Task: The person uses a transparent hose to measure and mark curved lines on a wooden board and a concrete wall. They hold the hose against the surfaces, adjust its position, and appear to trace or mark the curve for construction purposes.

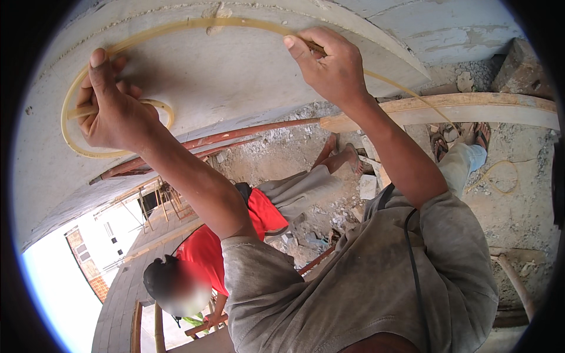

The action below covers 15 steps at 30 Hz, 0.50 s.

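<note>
A thin, yellowish see-through hose (200,23) arcs between my raised hands in front of a pale grey concrete surface. My left hand (115,109) is closed around it at the upper left, thumb up, with a loop of the hose curling round the hand. At the top centre, my right hand (334,66) pinches the hose between thumb and fingers. From there the hose runs down to the right, over a wooden board, toward my sandalled feet. More thin yellowish hose (499,189) lies looped on the ground at the right.
A person in a red shirt (200,256) and dark cap stands at the lower left. Reddish poles (200,141) and the long wooden board (471,106) cross below the concrete. Rubble (368,186) covers the ground; a large block (524,69) sits at the upper right.
</note>
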{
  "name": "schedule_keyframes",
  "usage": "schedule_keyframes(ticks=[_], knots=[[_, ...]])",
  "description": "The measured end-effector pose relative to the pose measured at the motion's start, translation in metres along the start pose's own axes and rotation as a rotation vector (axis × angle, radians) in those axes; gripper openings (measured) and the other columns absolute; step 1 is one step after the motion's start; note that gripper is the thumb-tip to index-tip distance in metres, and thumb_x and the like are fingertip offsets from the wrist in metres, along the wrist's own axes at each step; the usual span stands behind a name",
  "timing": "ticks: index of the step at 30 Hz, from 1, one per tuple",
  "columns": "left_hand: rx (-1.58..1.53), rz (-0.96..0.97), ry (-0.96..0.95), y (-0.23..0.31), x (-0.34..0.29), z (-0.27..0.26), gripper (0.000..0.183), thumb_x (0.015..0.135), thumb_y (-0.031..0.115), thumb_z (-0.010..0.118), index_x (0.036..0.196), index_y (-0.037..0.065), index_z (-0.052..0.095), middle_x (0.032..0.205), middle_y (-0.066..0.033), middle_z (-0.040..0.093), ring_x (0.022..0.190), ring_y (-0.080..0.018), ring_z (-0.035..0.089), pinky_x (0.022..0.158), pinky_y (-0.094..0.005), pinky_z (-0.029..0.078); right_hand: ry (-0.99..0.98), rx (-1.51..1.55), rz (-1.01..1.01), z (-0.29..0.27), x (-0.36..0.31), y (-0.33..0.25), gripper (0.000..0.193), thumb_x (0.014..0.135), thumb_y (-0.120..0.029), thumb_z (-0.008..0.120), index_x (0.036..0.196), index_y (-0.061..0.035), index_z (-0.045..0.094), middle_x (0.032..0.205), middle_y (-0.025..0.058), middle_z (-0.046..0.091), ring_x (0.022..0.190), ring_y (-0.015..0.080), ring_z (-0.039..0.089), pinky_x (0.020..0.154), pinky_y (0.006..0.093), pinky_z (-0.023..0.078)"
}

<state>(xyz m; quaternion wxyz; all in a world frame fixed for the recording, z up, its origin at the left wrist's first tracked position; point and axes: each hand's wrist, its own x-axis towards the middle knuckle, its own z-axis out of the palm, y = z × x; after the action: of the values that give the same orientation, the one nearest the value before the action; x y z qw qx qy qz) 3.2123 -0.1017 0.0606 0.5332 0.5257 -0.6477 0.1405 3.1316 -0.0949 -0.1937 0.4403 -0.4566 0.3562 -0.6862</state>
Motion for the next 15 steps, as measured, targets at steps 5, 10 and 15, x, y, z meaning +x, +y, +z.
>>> schedule_keyframes(ticks=[5, 10, 15], knots=[[-0.015, -0.003, -0.003, 0.0012, -0.0009, -0.0002, 0.021, 0.083, 0.014, 0.087, 0.082, 0.003, 0.069, 0.07, -0.0145, 0.073, 0.046, -0.0054, 0.055, 0.041, -0.0163, 0.033, 0.018, 0.028, -0.007, 0.0004, 0.0007, -0.0023, 0.028, 0.095, -0.033, 0.073, 0.092, -0.0056, 0.073, 0.077, 0.0043, 0.066, 0.065, 0.0172, 0.059, 0.061, 0.0322, 0.048], [-0.024, -0.002, 0.012, 0.0017, -0.0019, 0.0019, 0.022, 0.084, 0.015, 0.087, 0.083, 0.003, 0.069, 0.07, -0.0145, 0.073, 0.046, -0.0049, 0.054, 0.042, -0.0162, 0.032, 0.011, 0.03, 0.004, 0.0002, 0.0012, -0.003, 0.029, 0.096, -0.034, 0.073, 0.095, -0.0047, 0.074, 0.079, 0.0037, 0.066, 0.067, 0.0147, 0.058, 0.062, 0.0302, 0.047], [-0.015, -0.007, 0.019, 0.0025, -0.0026, 0.0022, 0.021, 0.084, 0.015, 0.087, 0.083, 0.002, 0.07, 0.07, -0.0143, 0.073, 0.045, -0.0042, 0.051, 0.042, -0.0163, 0.032, -0.008, 0.019, 0.015, -0.0004, 0.0014, -0.003, 0.029, 0.096, -0.034, 0.073, 0.095, -0.0048, 0.074, 0.079, 0.0038, 0.066, 0.068, 0.0151, 0.059, 0.063, 0.0303, 0.048]])
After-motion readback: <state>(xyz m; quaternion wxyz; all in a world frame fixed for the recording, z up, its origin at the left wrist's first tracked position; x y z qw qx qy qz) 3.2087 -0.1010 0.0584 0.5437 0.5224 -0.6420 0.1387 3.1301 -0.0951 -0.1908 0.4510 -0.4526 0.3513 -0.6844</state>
